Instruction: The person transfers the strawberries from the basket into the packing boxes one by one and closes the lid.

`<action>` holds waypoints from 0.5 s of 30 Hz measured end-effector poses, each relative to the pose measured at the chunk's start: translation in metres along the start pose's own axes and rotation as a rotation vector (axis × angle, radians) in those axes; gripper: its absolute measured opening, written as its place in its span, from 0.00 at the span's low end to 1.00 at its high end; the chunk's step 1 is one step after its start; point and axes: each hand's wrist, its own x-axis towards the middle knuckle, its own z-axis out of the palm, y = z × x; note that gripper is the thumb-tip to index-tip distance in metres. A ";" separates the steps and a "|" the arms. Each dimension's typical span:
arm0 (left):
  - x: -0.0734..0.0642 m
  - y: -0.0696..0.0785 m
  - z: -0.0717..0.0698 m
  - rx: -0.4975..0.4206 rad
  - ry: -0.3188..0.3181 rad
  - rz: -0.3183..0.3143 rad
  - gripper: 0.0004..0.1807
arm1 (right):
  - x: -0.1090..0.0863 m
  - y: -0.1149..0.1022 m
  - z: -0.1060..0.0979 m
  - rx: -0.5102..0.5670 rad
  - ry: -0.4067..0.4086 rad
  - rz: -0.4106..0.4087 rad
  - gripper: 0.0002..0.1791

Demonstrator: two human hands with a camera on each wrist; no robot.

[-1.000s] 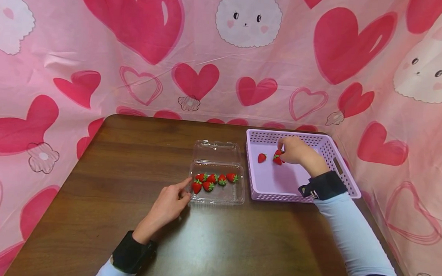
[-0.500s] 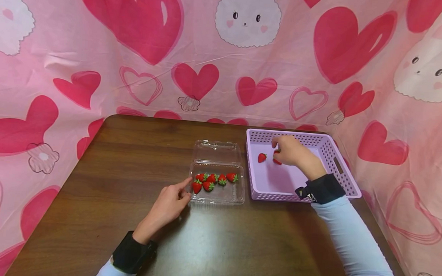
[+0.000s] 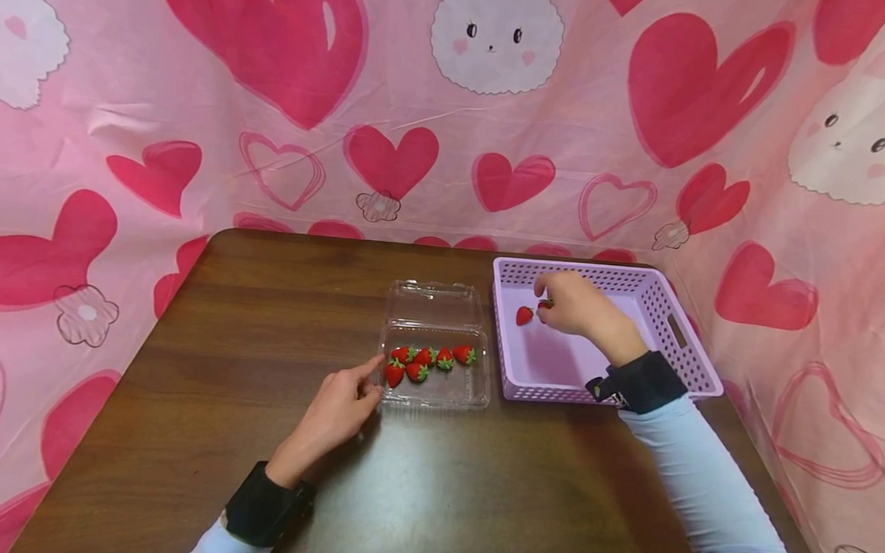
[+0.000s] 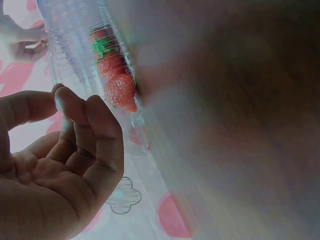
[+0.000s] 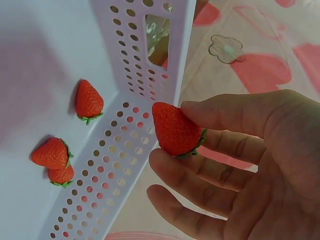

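Note:
Over the purple basket, my right hand pinches a strawberry between thumb and fingers, its green leaves toward the palm in the right wrist view. Below it in the basket lie a single strawberry and two more touching each other, the front one a red strawberry. In the head view the right hand covers part of these. My left hand holds the left edge of a clear plastic clamshell box with thumb and forefinger at its rim. Several strawberries lie in the box's near half.
The purple basket stands at the back right of the brown wooden table, just right of the box. The box's clear lid lies folded back behind it. A pink heart-patterned cloth hangs behind and at both sides.
My right hand has moved slightly left inside the basket and now holds a strawberry from the cluster there. The left hand and the box have stayed in place.

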 end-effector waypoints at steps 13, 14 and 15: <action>0.001 0.001 0.000 0.006 0.005 -0.004 0.31 | 0.001 -0.017 0.000 -0.015 0.029 -0.086 0.10; 0.001 0.001 0.000 0.005 0.004 -0.005 0.31 | 0.001 -0.019 0.000 -0.012 0.034 -0.099 0.10; 0.001 0.001 0.000 0.003 0.002 -0.006 0.31 | 0.001 -0.020 0.000 -0.008 0.038 -0.113 0.10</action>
